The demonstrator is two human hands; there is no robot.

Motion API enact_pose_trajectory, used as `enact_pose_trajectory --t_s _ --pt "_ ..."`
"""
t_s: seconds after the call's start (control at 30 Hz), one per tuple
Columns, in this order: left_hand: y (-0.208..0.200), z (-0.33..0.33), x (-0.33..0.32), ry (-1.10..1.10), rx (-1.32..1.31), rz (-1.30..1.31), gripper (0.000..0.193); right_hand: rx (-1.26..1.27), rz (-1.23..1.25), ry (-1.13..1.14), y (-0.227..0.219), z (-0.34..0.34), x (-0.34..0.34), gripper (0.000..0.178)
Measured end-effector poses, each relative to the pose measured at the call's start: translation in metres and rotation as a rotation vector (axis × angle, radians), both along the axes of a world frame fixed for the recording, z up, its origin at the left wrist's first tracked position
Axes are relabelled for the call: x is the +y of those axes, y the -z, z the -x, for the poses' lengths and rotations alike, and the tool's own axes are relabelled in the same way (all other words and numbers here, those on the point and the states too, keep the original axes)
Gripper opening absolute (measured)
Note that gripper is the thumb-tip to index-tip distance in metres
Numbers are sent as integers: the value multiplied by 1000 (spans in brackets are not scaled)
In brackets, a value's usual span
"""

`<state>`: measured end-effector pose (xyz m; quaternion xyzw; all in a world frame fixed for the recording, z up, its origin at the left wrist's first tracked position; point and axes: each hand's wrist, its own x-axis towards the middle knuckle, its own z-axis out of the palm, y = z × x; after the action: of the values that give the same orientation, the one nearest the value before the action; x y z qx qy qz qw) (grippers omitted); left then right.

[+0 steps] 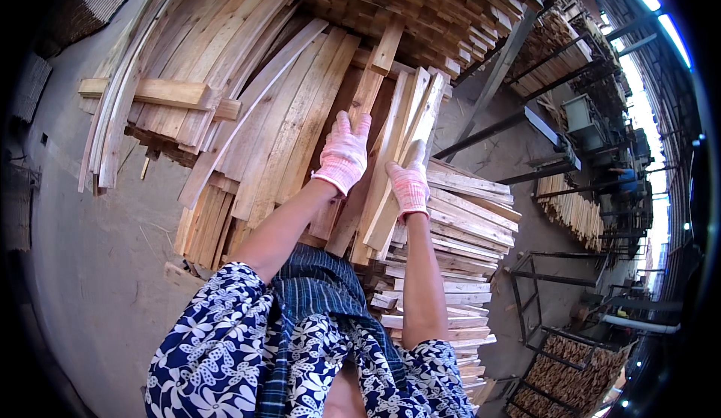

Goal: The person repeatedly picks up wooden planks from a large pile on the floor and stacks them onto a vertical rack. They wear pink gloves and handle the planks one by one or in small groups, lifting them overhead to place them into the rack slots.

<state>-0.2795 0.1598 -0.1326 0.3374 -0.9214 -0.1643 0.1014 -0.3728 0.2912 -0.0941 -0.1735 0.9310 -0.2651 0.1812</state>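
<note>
My left hand (344,151), in a pink-and-white knit glove, lies with its fingers stretched out at the near end of a narrow board (366,91). Its fingertips meet that board, and a dark gap runs beside it in the layer of planks. My right hand (410,184), in a matching glove, is closed on the edge of a pale wooden plank (405,144), its thumb pointing away from me. Several similar planks lie side by side there, slanting toward my waist. Wide flat boards (312,110) lie lengthwise to the left of my left hand.
A tall stack of lumber ends (420,5) rises straight ahead. Short slats (458,230) are piled crosswise at my right. More boards (214,35), with a crossbar (146,91), lie at the left. Black metal frames (481,136) stand on the concrete floor (105,268) to the right.
</note>
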Motion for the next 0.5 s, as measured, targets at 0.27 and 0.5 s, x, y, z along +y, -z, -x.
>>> enact_pose_trajectory --t_s 0.27,0.5 --pt "-49 -29 15 -64 -203 -95 56 -37 325 138 -25 2 30 95" --pt "-63 -24 65 56 -42 -276 76 184 -184 60 5 29 21 87"
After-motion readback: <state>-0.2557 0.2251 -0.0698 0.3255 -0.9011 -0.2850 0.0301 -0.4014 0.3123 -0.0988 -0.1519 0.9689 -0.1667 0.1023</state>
